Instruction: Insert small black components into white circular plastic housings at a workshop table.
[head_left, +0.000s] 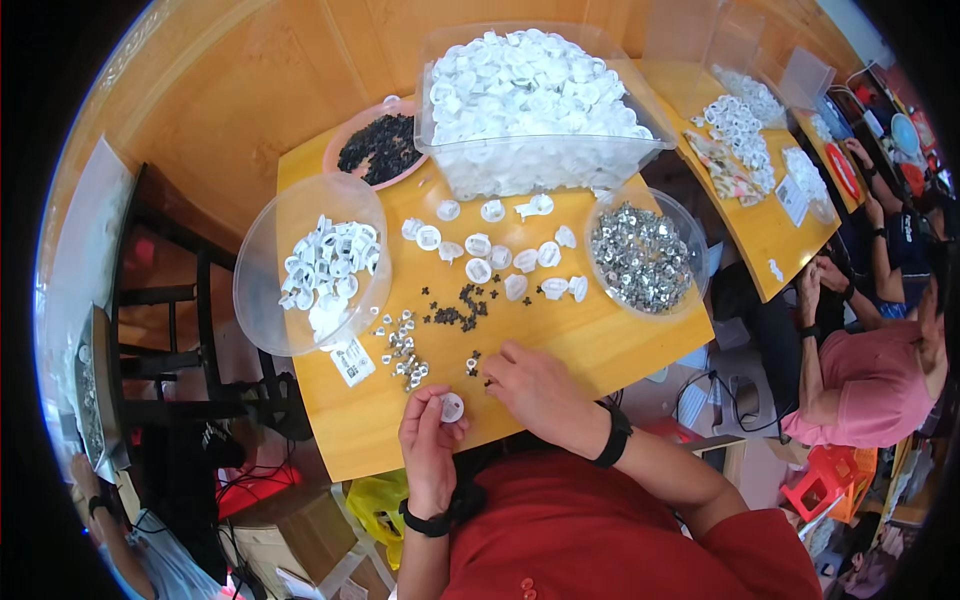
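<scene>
Near the table's front edge, my left hand [430,440] pinches a small round white plastic part [452,407] between thumb and fingers. My right hand [540,392] is just right of it, fingertips drawn together low over the tabletop; what they hold, if anything, is too small to make out. Beside those fingertips lie a few small black pieces [473,362]. Farther back is a loose cluster of small black cross-shaped pieces [462,312]. Small shiny metal pieces [405,350] lie left of the cluster. Several white round parts [478,270] are spread behind it.
A large clear bin [560,150] heaped with white parts stands at the back. Around it are a pink bowl [335,150] of black pieces, a clear bowl [262,285] of white parts and another bowl [690,290] of metal pieces. Other people [865,380] sit at the right.
</scene>
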